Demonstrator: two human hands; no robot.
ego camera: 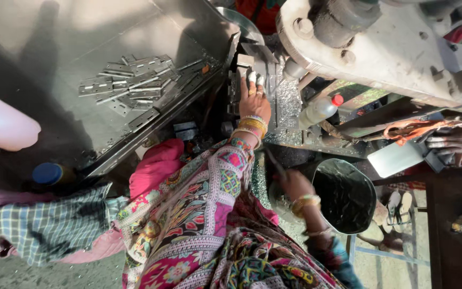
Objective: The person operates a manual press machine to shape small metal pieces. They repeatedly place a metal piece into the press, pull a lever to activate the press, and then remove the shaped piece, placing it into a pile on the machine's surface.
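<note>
So the big grey press (pixel 380 48) is the thing to orient by. The left hand (pixel 253 99) reaches right up to the base of the press, fingers bent down onto a small metal piece (pixel 246 61) at the die. Honestly I can't tell whether it's pinching the piece or just pressing it flat, since that spot is dark and cluttered. The right hand (pixel 294 184) is well below the press, clenched around a thin dark rod (pixel 274 160), just beside a black bucket (pixel 346 195).

On progress: to the left of the press there's a metal tray (pixel 81 123) with a loose heap of hinge plates (pixel 132 83) in it, a fair few of them. One piece is at the die now, so my guess is the job is somewhere mid-batch. Whether that heap is finished pieces or ones waiting their turn, I wouldn't swear to it.

Also under the press: a plastic bottle with a red cap (pixel 321 109). Someone else's hand (pixel 455 142) rests off to the lower right of the press.
</note>
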